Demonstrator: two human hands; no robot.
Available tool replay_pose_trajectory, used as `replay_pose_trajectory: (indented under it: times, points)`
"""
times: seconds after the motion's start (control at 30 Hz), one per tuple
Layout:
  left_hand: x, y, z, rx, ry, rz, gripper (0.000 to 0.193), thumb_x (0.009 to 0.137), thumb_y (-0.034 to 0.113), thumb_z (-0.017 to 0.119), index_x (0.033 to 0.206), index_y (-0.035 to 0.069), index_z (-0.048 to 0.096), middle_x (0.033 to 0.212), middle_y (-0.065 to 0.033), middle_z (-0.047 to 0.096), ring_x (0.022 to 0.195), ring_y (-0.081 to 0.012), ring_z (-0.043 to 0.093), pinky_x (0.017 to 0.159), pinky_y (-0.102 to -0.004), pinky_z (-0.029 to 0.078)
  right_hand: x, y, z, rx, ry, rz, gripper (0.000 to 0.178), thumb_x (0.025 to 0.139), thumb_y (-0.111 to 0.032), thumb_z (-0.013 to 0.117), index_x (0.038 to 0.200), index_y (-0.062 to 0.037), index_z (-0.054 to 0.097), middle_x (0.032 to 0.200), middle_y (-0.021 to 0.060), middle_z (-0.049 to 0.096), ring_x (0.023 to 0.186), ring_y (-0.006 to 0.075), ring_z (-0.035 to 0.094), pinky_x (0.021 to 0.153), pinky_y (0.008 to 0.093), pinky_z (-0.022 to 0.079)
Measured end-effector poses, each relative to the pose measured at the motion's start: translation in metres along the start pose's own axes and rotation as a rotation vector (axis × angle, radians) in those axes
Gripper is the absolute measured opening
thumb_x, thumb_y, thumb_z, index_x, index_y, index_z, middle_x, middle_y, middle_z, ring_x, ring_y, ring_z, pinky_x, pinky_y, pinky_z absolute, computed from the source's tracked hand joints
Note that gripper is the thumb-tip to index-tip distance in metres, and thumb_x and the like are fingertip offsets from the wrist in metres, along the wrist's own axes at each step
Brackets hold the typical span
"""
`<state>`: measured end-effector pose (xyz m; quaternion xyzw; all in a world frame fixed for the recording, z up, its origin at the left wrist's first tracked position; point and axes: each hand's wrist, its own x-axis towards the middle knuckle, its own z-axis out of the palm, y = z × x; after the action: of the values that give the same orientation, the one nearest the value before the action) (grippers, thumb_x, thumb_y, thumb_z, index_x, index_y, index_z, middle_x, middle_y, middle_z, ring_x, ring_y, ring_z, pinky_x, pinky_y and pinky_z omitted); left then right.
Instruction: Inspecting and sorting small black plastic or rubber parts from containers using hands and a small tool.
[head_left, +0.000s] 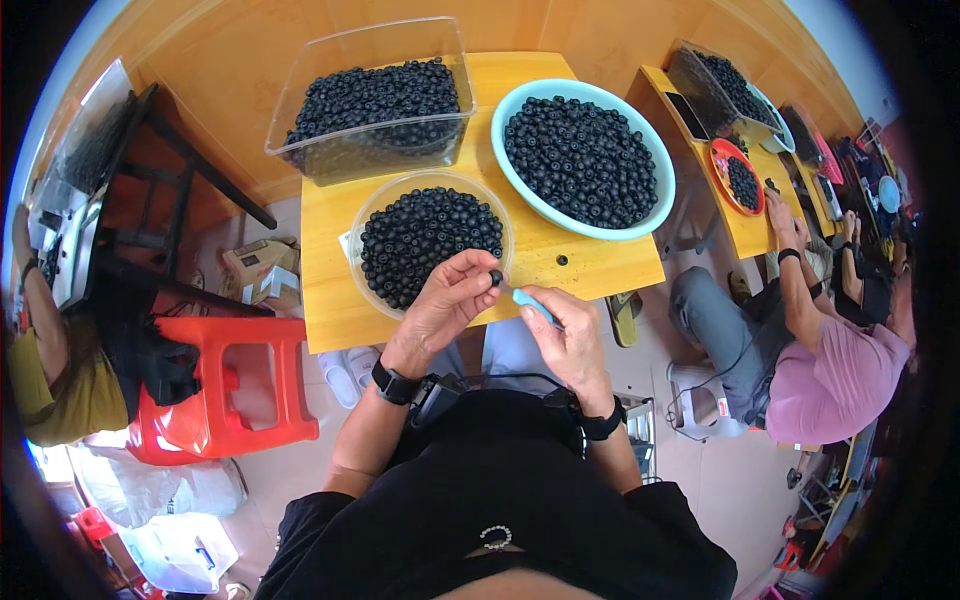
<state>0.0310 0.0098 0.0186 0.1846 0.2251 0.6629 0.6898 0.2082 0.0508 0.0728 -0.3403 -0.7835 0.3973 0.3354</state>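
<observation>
My left hand (443,302) pinches a small round black bead (496,278) between thumb and fingertips. In my right hand (572,345) is a small tool with a light-blue handle (532,302), its thin tip reaching the bead; the tip is too small to make out. Both hands meet above the near edge of the yellow table (600,268). Just beyond my left hand, a round clear tub (357,232) holds many more black beads (425,235). One loose bead (562,260) lies on the tabletop to the right, among dark crumbs.
A rectangular clear bin (385,165) of beads stands at the back left, a light-blue basin (667,195) of beads at the back right. A red stool (285,380) is on my left. People sit on both sides; at right, a person in pink (835,385) works over a red tray (716,168).
</observation>
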Motion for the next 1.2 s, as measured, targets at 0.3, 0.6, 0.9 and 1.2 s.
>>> replay_pose_trajectory:
  times: [0.3,0.6,0.9,1.2]
  points:
    - [0.001,-0.004,0.002,0.012,-0.037,-0.036,0.017,0.083,0.004,0.061,0.1,0.004,0.059,0.091,-0.0029,0.061,0.08,-0.0095,0.059,0.074,-0.022,0.049,-0.001,0.001,-0.001,-0.107,0.008,-0.115,0.018,0.081,-0.018,0.061,0.091,-0.0025,0.064,0.073,0.0113,0.062,0.054,0.0229,0.058,0.05,0.0311,0.044]
    - [0.001,0.001,0.007,0.059,-0.028,-0.059,0.014,0.081,0.004,0.063,0.094,0.004,0.057,0.089,-0.0035,0.061,0.078,-0.0104,0.059,0.072,-0.0222,0.05,-0.001,0.002,-0.002,-0.092,0.028,-0.099,0.018,0.081,-0.017,0.061,0.089,-0.0013,0.064,0.071,0.0124,0.062,0.052,0.0222,0.058,0.048,0.0303,0.044]
    - [0.003,0.003,0.009,0.107,-0.061,-0.082,0.01,0.08,0.003,0.064,0.087,0.004,0.057,0.083,-0.0046,0.061,0.074,-0.0111,0.059,0.07,-0.0225,0.049,-0.002,0.009,-0.005,-0.099,0.016,-0.102,0.02,0.082,-0.019,0.061,0.089,-0.0007,0.064,0.072,0.0127,0.062,0.052,0.0222,0.057,0.049,0.03,0.043]
    - [-0.001,0.006,0.02,0.04,-0.131,-0.145,0.009,0.079,0.004,0.065,0.084,0.004,0.057,0.082,-0.0056,0.061,0.07,-0.0105,0.058,0.066,-0.0219,0.048,-0.007,0.042,0.001,-0.107,0.13,-0.072,0.02,0.083,-0.019,0.059,0.089,-0.0008,0.065,0.075,0.015,0.064,0.064,0.0301,0.062,0.054,0.0333,0.046]
